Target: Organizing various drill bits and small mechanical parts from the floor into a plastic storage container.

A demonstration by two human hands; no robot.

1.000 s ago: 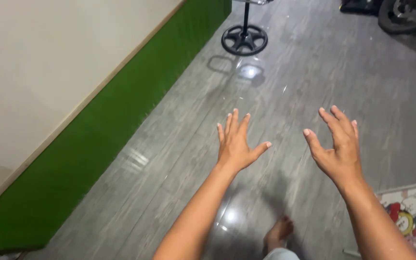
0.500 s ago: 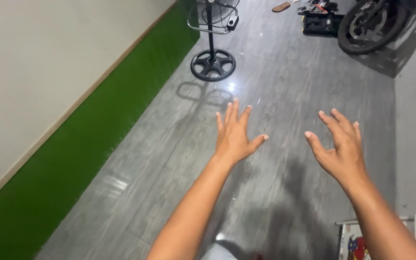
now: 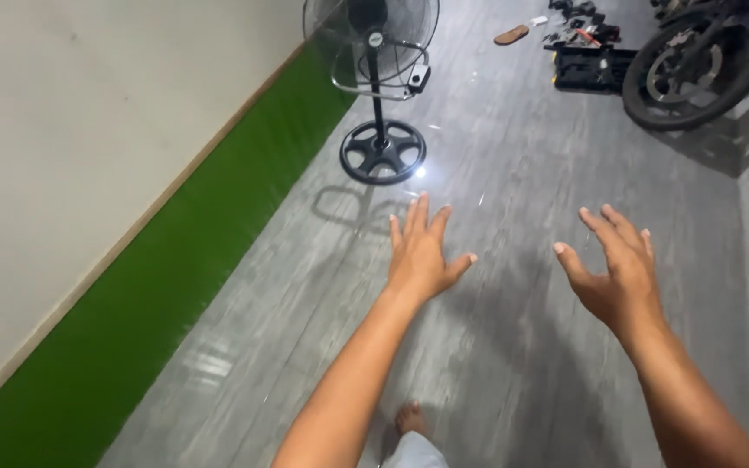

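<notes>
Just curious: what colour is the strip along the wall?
Green, like turf; the strip shows in the head view.

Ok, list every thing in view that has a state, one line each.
left hand: open, fingers spread, holding nothing
right hand: open, fingers spread, holding nothing
fan: upright on its round base, blades too blurred to tell if spinning
motorbike: standing, only partly in view
toolbox: lying on the floor
sandal: lying alone

A small label sits on the pedestal fan's [image 3: 373, 52] hub, apparently pale, too blurred to tell more.
</notes>
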